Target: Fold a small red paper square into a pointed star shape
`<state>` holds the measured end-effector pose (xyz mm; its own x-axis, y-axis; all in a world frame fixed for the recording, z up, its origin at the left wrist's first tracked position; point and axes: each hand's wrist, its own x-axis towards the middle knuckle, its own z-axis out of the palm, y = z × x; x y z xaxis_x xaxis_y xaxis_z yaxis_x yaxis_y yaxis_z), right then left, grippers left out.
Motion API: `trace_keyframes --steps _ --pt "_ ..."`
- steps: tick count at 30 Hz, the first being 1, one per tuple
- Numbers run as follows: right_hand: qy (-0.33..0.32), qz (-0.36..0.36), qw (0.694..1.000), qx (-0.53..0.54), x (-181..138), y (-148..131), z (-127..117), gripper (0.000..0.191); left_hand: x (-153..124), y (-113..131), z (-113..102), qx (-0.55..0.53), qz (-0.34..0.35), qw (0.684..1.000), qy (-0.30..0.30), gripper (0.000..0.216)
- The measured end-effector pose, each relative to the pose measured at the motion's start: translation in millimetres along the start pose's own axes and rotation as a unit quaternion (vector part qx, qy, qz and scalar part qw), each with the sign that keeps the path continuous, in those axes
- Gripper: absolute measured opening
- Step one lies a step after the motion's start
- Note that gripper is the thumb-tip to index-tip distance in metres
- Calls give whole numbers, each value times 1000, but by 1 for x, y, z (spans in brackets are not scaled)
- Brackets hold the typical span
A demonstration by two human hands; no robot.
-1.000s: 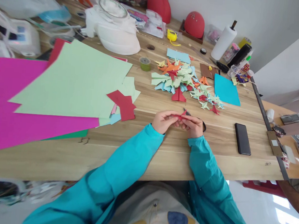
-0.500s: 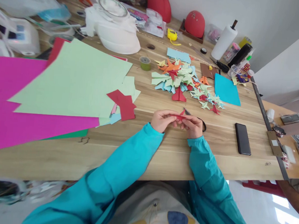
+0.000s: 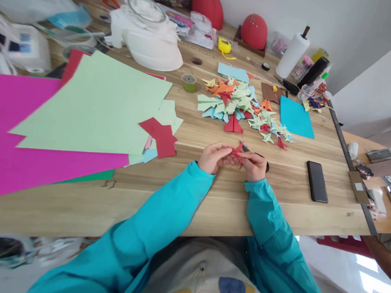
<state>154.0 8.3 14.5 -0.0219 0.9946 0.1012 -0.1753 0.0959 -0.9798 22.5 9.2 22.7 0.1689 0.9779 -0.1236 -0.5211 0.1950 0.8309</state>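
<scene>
Both the left hand (image 3: 212,157) and right hand (image 3: 255,165) pinch a small folded red paper figure (image 3: 237,152) between them, just above the wooden bench (image 3: 211,201). Firm fingertip pressure should keep each crease sharp; black-handled scissors (image 3: 263,159) lie just behind the right hand.

Table (image 3: 278,206): pale wood, visible grain, smooth satin finish. Large sheets (image 3: 91,108): matt paper, flat, uncreased. Small red piece (image 3: 237,151) between both hands: matt paper, sharply creased. Heap of folded shapes (image 3: 241,107): same matt paper, crisp folds. Phone (image 3: 317,181): glossy black face. Sleeves (image 3: 164,215): smooth teal cloth, faint sheen. White bulky object (image 3: 149,40): probably plastic, semi-gloss. Roll (image 3: 292,55): soft white paper.
</scene>
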Motion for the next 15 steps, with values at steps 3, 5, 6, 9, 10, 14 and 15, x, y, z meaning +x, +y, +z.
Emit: trace_keyframes --steps 3,5,6,9,10,14,15 --pt "-10 -32 999 -23 -2 0 2 7 0 -1 3 -11 -23 1000 11 24" --pt "-16 -44 999 -27 -3 0 4 7 0 -2 3 -13 -25 999 22 24" --pt "-17 -47 998 -30 -4 0 4 7 0 -2 2 -10 -24 999 22 25" --pt "-16 -46 998 -33 -4 -1 5 7 1 -3 -1 23 -7 1000 11 24" --pt "-16 -42 999 -28 -4 -1 5 7 2 -3 -2 45 5 999 8 23" --pt "-11 -19 1000 3 -3 -5 6 12 4 -1 -7 139 43 989 -13 22" --pt "-10 -14 1000 6 -3 -6 6 14 4 0 -8 149 43 988 -19 22"
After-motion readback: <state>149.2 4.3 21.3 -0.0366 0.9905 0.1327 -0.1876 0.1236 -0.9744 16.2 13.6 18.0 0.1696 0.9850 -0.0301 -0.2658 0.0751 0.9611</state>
